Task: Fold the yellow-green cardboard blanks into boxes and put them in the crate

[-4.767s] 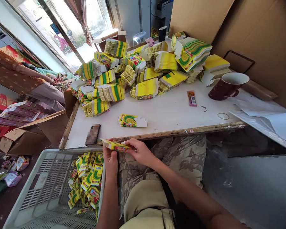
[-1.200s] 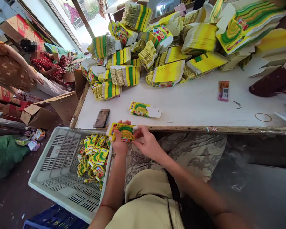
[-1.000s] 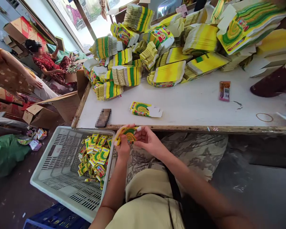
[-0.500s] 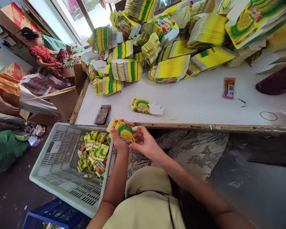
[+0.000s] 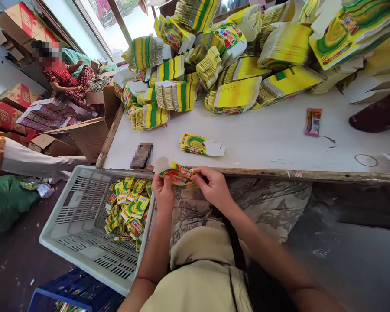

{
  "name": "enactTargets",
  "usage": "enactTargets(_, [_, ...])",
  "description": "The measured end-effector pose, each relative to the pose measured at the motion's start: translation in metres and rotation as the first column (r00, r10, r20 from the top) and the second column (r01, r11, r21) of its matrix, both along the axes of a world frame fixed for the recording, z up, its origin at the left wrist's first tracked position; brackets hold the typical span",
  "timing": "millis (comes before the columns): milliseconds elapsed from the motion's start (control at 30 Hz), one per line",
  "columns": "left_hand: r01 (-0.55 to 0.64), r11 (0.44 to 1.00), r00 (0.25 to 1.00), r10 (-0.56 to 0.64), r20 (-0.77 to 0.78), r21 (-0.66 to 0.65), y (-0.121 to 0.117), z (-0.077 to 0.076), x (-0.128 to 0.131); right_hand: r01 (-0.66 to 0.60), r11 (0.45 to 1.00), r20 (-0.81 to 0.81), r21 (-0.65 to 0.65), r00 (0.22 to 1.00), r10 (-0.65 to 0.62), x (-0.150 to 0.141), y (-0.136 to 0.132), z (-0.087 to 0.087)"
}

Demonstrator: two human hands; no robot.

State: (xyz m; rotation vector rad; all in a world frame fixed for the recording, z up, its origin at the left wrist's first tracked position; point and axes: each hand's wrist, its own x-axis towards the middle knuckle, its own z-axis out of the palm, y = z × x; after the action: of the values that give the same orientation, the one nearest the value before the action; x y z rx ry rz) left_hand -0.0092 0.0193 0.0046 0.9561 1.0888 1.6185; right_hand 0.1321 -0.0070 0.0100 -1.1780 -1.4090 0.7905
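Between my two hands, just past the table's front edge, is a small yellow-and-green printed carton [image 5: 181,172]. My left hand [image 5: 163,190] pinches its left end, where a white flap sticks up. Fingers and thumb of my right hand [image 5: 212,185] are closed on its right end. Beyond them on the white table [image 5: 263,143] lies another flat carton [image 5: 195,144] with its pale flaps out to the right. To the left, below my hands, a pale plastic crate [image 5: 74,216] holds many small yellow-green cartons [image 5: 131,208].
Bundles of flat cartons [image 5: 234,93] are heaped along the table's far side. A phone [image 5: 141,155], a small packet [image 5: 313,122], a rubber band [image 5: 365,160] and a dark cylinder [image 5: 377,115] lie on the table. A blue crate [image 5: 74,290] stands lower left; a person [image 5: 65,80] sits behind.
The carton has been turned in my hands, so its narrow side and white flap now show. My right hand has moved slightly right. Another person at the left has shifted mostly out of view.
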Motion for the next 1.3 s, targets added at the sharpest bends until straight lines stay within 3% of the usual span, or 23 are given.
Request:
enactTargets(67, [-0.04,0.998,0.999,0.04,-0.004,-0.052,0.0,-0.004,-0.002,0.014,0.997,0.036,0.07,0.999,-0.016,0.008,0.003,0.003])
enactTargets(167, [0.041,0.998,0.999,-0.043,-0.033,-0.046,0.003,0.002,-0.013,0.033,0.976,0.148,0.216,0.987,-0.066,0.019,0.004,0.007])
enactTargets(267, [0.121,0.989,0.982,-0.106,-0.157,0.09,0.002,0.026,-0.035,0.054,0.916,0.334,0.399,0.921,-0.199,0.03,0.003,0.01])
enactTargets(333, [0.16,0.97,0.935,-0.09,-0.342,0.185,-0.001,0.047,-0.05,0.009,0.872,0.439,0.49,0.862,-0.255,0.033,0.001,0.01])
enactTargets(400, [0.296,0.944,0.779,-0.152,-0.608,0.144,-0.007,0.063,-0.058,-0.077,0.841,0.503,0.535,0.83,-0.244,0.03,-0.001,0.009])
enactTargets(467, [0.443,0.896,0.512,-0.289,-0.809,-0.04,-0.011,0.067,-0.056,-0.162,0.824,0.53,0.543,0.827,-0.187,0.024,-0.004,0.009])
enactTargets(533, [0.502,0.828,0.289,-0.432,-0.854,-0.249,-0.014,0.059,-0.046,-0.18,0.832,0.51,0.525,0.849,-0.138,0.017,-0.008,0.007])
enactTargets(567, [0.483,0.819,0.245,-0.467,-0.85,-0.311,-0.015,0.052,-0.04,-0.146,0.849,0.468,0.507,0.874,-0.129,0.015,-0.01,0.006])
enactTargets(633, [0.392,0.853,0.26,-0.463,-0.847,-0.345,-0.016,0.037,-0.03,0.006,0.906,0.305,0.423,0.941,-0.149,0.012,-0.012,0.001])
enactTargets(700, [0.309,0.906,0.304,-0.381,-0.873,-0.288,-0.018,0.025,-0.022,0.139,0.961,0.075,0.238,0.984,-0.161,0.01,-0.011,-0.006])
enactTargets(733, [0.299,0.922,0.314,-0.339,-0.887,-0.247,-0.019,0.021,-0.02,0.134,0.984,-0.039,0.119,0.991,-0.13,0.009,-0.01,-0.009])
enactTargets(800, [0.335,0.926,0.325,-0.286,-0.901,-0.173,-0.02,0.016,-0.017,-0.023,0.995,-0.232,-0.094,0.973,0.0,0.007,-0.006,-0.015])
enactTargets(900, [0.411,0.908,0.346,-0.235,-0.909,-0.078,-0.022,0.011,-0.012,-0.274,0.932,-0.38,-0.237,0.909,0.17,0.001,0.001,-0.018])
enactTargets(967, [0.457,0.888,0.362,-0.228,-0.904,-0.041,-0.023,0.008,-0.01,-0.317,0.912,-0.418,-0.259,0.888,0.19,-0.003,0.004,-0.02])
enactTargets(1100, [0.454,0.889,0.407,-0.269,-0.873,-0.062,-0.022,0.005,-0.009,-0.3,0.928,-0.421,-0.219,0.888,0.188,-0.005,0.001,-0.026])
enactTargets(1233, [0.404,0.901,0.39,-0.328,-0.86,-0.161,-0.019,0.0,-0.012,-0.269,0.959,-0.181,-0.089,0.951,0.25,-0.002,-0.008,-0.027])
enactTargets(1300, [0.385,0.913,0.405,-0.297,-0.865,-0.133,-0.018,-0.003,-0.011,-0.238,0.971,-0.043,-0.019,0.971,0.237,-0.001,-0.01,-0.025])
